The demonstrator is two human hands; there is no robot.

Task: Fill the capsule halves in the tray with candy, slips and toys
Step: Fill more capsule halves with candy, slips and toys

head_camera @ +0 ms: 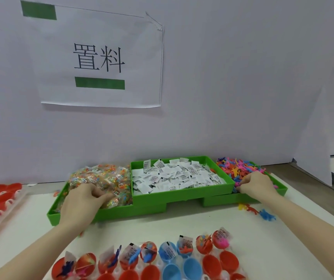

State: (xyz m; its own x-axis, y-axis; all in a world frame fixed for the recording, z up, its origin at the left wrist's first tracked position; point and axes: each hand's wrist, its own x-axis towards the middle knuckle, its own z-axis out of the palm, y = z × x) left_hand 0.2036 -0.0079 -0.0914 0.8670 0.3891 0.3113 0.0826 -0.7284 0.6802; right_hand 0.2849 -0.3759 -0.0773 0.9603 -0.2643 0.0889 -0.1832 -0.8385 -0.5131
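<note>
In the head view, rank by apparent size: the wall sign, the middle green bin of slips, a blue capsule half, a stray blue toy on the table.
Largest to smallest, as they look:
1. Wall sign
2. Middle green bin of slips
3. Blue capsule half, though nearness to the camera enlarges it
4. Stray blue toy

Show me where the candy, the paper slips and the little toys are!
candy (109, 174), head view, middle of the wrapped heap.
paper slips (174, 175), head view, centre of the white pile.
little toys (240, 167), head view, top of the colourful pile.
</note>
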